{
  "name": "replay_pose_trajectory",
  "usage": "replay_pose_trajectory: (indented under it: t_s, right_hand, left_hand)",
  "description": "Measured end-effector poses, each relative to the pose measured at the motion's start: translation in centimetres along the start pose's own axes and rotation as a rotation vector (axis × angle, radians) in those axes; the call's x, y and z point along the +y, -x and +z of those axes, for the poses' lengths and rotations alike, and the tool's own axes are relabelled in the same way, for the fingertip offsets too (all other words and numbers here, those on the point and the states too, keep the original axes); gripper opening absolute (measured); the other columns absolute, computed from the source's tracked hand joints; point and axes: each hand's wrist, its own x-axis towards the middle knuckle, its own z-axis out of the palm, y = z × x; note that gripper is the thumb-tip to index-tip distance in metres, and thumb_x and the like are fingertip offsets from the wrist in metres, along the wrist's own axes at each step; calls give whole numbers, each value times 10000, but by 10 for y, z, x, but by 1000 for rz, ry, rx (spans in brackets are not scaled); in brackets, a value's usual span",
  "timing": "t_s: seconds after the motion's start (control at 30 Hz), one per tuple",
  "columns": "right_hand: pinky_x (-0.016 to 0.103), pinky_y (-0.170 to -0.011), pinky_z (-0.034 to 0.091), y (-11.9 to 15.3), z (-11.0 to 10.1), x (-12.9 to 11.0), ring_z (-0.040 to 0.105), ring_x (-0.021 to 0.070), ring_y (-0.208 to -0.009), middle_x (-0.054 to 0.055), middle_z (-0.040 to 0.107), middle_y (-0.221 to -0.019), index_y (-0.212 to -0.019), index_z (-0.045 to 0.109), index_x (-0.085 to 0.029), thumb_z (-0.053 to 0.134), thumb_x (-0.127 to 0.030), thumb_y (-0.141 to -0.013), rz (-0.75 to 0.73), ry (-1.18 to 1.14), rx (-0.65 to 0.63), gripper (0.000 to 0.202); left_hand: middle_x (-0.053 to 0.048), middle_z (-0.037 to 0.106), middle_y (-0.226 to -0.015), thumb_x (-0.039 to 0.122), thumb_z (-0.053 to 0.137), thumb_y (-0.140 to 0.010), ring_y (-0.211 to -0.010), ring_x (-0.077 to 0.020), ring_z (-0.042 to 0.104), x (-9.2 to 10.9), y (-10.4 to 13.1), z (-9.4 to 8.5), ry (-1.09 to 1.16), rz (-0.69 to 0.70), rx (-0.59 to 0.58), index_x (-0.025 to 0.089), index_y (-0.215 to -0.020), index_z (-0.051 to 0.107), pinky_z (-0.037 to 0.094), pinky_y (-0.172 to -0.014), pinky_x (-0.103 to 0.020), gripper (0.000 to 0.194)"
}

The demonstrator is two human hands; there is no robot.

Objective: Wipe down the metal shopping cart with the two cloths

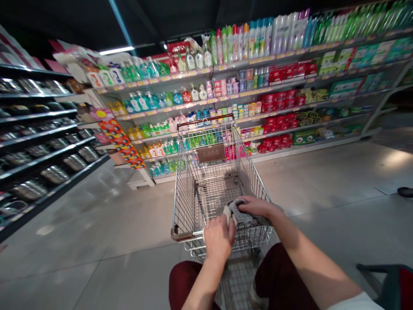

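A metal shopping cart point(180, 193) stands right in front of me, its near end by my knees. Over that near rim, my left hand point(218, 234) is closed on a whitish cloth point(227, 212), which pokes out between thumb and fingers. My right hand point(256, 206) grips a grey spotted cloth point(242, 216) beside it, and the two cloths touch. Part of the grey cloth hangs against the wire rim. My fingers hide most of the whitish cloth. A brown sign plate point(211, 153) is fixed to the cart's far end, below the handle bar point(205, 122).
Behind the cart runs a long shelf unit point(238, 69) of bottles, spray cans and red packs. Metal pots point(54, 173) line dark shelves on the left. An orange display strip point(119, 142) hangs at the shelf end. A dark green and red object point(392, 280) is at lower right.
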Motion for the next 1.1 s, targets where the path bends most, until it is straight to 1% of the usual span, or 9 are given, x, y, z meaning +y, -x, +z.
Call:
replay_pose_trajectory:
  t_s: [0.13,0.37,0.53,0.6,0.73,0.83,0.9,1.0,1.1]
  right_hand:
    - [296,-796,454,6,-4,-7,588,179,-868,25,681,-923,-923,672,-168,522,-217,-709,-89,10,118,266]
    - [342,-915,442,37,12,-23,603,228,-1011,58,684,-1085,-1071,660,-205,547,-312,-793,-188,137,626,319]
    - [364,-935,442,59,-2,-11,582,248,-1049,72,656,-1116,-1112,641,-234,519,-357,-818,-41,231,994,341]
    - [378,-957,429,59,-12,-1,556,258,-1089,78,621,-1162,-1163,628,-242,530,-369,-814,62,380,978,384]
    - [384,-979,426,38,-25,16,536,266,-1145,112,533,-1302,-1267,582,-222,513,-306,-809,226,548,725,471]
    - [403,-961,436,12,-37,18,533,289,-1172,156,477,-1376,-1362,496,-185,472,-271,-817,303,589,732,552]
    - [428,-923,450,-4,-48,18,558,308,-1145,187,512,-1340,-1385,462,-166,455,-296,-829,382,569,743,571]
    - [447,-827,478,-18,-62,20,622,335,-1035,208,637,-1156,-1257,573,-145,467,-385,-820,529,496,691,510]
    - [444,-783,485,-19,-67,25,648,345,-983,204,690,-1033,-1071,670,-154,449,-462,-819,554,468,650,455]
  left_hand:
    - [-33,659,-755,381,399,-968,-738,-188,605,3,-3,3,16,14,-7,221,-815,586,313,-640,-297,290]
    - [-34,649,-708,360,439,-950,-695,-200,606,-7,-2,7,-9,47,102,213,-783,576,326,-624,-309,260]
    - [-32,637,-687,356,448,-944,-666,-200,591,-13,0,16,-13,82,172,219,-767,568,330,-617,-318,253]
    - [-30,628,-677,361,449,-945,-665,-200,587,-14,1,19,-14,86,188,223,-763,562,333,-621,-320,255]
    - [-29,620,-670,354,459,-942,-666,-197,581,-12,1,20,-18,77,206,222,-752,557,334,-627,-318,252]
    - [-30,620,-667,346,474,-936,-667,-195,579,-10,1,20,-19,75,213,220,-747,561,330,-624,-315,243]
    - [-27,620,-672,342,482,-933,-669,-198,580,-8,0,20,-13,78,218,221,-754,566,332,-621,-317,233]
    - [-23,616,-671,336,490,-927,-669,-201,582,-8,-1,21,-11,77,224,223,-757,571,338,-622,-320,220]
    - [-22,618,-666,333,490,-927,-666,-198,583,-9,-2,21,-24,74,225,222,-750,567,342,-625,-320,223]
